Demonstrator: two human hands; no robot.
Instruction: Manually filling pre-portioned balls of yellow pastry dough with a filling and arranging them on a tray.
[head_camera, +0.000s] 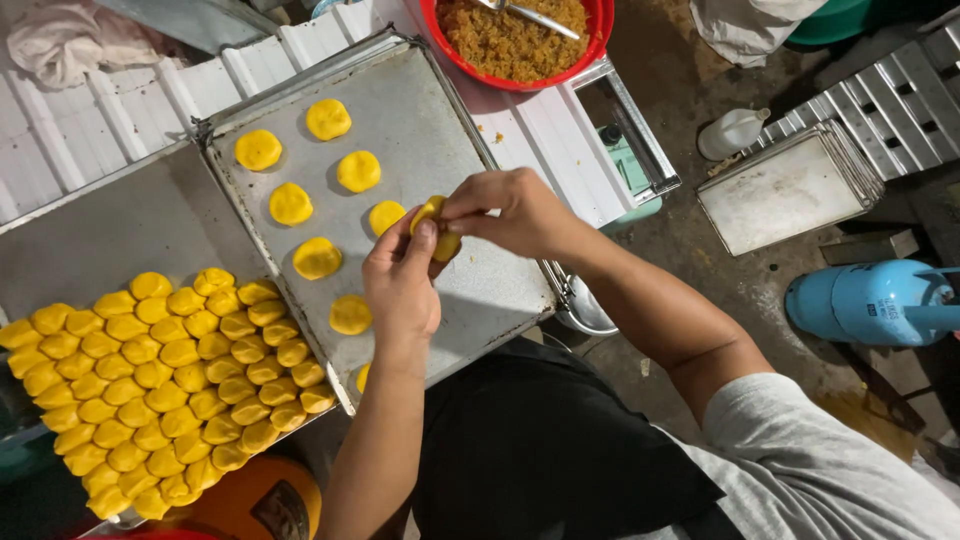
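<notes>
Both my hands meet over a metal baking tray. My left hand and my right hand pinch one yellow dough piece between their fingertips, folding it. Several flattened yellow dough rounds lie spread on the tray to the left of my hands. A second tray at the left carries a tight cluster of small yellow dough balls.
A red bowl of brown crumbly filling with a metal spoon stands at the top. At the right are stacked empty trays, a white plastic bottle and a blue gas cylinder on the floor.
</notes>
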